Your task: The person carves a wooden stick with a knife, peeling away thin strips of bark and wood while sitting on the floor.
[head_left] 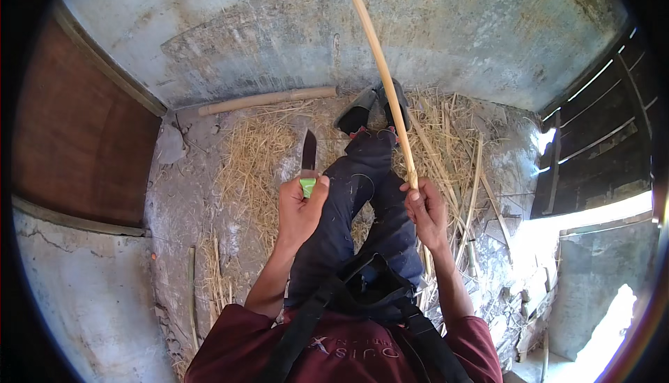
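Note:
My left hand (300,205) is closed round the green handle of a knife (309,154); its dark blade points up and away from me, apart from the pole. In my right hand (426,209) the fingers grip the near end of a long, pale, peeled bamboo pole (380,59). The pole slants away over my crossed legs and past my shoes, and its far end runs out of the top of the view. A rough, knotty part shows just beyond my right fingers.
Pale shavings (254,153) litter the floor on both sides of my legs. A thick bamboo length (268,100) lies along the far wall (279,41). Thin strips (474,198) lie to the right, near a slatted dark panel (599,132). A brown door (80,118) stands left.

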A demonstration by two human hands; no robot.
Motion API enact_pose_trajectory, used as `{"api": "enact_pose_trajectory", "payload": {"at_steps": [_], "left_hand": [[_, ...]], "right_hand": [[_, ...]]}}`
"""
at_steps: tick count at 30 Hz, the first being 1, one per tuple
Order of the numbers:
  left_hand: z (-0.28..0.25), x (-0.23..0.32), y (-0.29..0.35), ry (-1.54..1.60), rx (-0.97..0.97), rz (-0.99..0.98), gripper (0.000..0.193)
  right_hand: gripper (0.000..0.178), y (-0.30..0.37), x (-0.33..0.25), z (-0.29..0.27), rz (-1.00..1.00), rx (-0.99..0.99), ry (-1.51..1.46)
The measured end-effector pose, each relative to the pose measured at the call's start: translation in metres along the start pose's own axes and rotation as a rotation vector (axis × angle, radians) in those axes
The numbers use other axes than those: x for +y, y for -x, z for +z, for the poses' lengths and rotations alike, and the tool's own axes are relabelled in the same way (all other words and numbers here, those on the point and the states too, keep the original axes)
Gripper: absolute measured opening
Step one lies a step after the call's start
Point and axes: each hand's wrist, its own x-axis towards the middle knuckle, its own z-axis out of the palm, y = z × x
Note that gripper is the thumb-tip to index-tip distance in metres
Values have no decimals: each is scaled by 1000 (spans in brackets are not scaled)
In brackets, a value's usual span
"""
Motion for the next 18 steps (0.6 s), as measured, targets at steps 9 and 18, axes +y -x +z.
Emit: {"api": "enact_pose_trajectory", "payload": {"at_steps": [9, 18], "left_hand": [[12, -6, 18, -290, -425, 98, 52], [6, -14, -1, -350, -811, 117, 36]], "right_hand": [[22, 3, -21, 6, -62, -48, 375], [15, 18, -31, 17, -214, -196, 734]]}}
